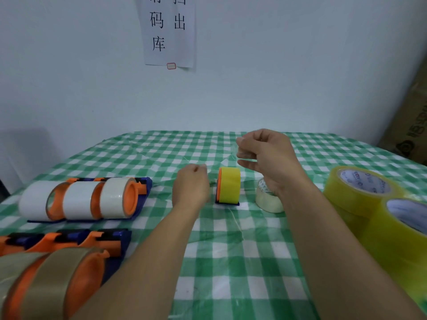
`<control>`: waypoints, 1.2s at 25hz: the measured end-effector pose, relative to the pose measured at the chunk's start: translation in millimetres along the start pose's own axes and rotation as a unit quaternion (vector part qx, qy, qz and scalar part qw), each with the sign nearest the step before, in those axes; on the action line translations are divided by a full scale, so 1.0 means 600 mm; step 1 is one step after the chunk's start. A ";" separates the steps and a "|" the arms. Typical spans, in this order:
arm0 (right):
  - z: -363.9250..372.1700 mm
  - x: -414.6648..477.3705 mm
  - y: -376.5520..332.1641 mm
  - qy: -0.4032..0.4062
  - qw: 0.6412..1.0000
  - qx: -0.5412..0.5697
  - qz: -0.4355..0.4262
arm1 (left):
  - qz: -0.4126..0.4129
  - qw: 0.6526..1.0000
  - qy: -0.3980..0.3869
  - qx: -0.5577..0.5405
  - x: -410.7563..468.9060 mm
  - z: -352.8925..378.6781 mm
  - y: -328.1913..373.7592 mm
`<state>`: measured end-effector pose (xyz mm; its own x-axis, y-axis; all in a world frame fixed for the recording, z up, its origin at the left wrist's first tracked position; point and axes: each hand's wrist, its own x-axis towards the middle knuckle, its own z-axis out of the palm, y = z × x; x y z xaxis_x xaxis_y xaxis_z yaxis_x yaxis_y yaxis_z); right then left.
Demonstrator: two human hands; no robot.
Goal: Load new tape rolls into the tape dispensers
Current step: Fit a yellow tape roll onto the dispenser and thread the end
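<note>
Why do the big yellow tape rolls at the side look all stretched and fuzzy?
Head view: the wide lens stretches the big yellow tape rolls at the right edge; the right hand is motion-blurred; the small yellow roll mid-table looks sharp.

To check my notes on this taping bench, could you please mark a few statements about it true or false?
1. The middle dispenser carries a yellow roll. True.
2. The tablecloth is red-checked. False: it is green and white.
3. Loaded dispensers lie at the left. True.
4. The big yellow rolls sit at the left. False: they sit at the right.
5. The right hand rests flat on the table. False: it is raised, its fingers seemingly pinching clear film.
</note>
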<state>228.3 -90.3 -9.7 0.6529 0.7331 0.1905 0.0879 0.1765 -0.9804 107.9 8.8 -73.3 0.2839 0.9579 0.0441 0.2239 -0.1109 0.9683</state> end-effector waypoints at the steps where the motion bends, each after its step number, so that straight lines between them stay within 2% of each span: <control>1: 0.008 -0.007 -0.005 -0.003 1.000 -0.013 -0.015 | -0.015 0.997 0.001 -0.077 -0.017 -0.009 0.016; 3: 0.023 -0.024 -0.006 -0.006 0.998 -0.047 -0.035 | -0.063 0.975 -0.040 -0.208 -0.054 -0.030 0.047; 4: 0.028 -0.036 -0.002 -0.009 0.997 -0.062 -0.042 | -0.080 0.965 -0.076 -0.239 -0.073 -0.039 0.057; 6: 0.030 -0.062 0.013 -0.011 0.996 -0.076 -0.042 | -0.097 0.952 -0.141 -0.254 -0.105 -0.053 0.064; 8: 0.025 -0.089 0.034 -0.002 0.996 -0.080 -0.033 | -0.105 0.945 -0.172 -0.258 -0.126 -0.058 0.057; 13: 0.014 -0.119 0.067 -0.004 0.998 -0.062 -0.012 | -0.123 0.947 -0.164 -0.246 -0.136 -0.051 0.024; 18: -0.004 -0.129 0.090 -0.091 0.991 0.053 0.081 | -0.054 0.972 -0.164 -0.160 -0.119 -0.045 0.014; 21: -0.015 -0.128 0.094 -0.095 0.989 0.084 0.075 | -0.035 0.976 -0.155 -0.151 -0.112 -0.042 0.008; 25: -0.022 -0.130 0.095 -0.071 0.997 0.025 0.009 | -0.059 0.964 -0.165 -0.200 -0.111 -0.048 -0.008; 30: -0.017 -0.130 0.106 -0.078 0.997 -0.014 0.018 | -0.078 0.952 -0.182 -0.234 -0.119 -0.058 -0.022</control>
<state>190.6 -143.4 -87.3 0.5310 0.8323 0.1589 0.0887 0.1319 -0.9873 52.3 -49.0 -80.7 0.6051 0.7878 -0.1147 -0.1265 0.2374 0.9631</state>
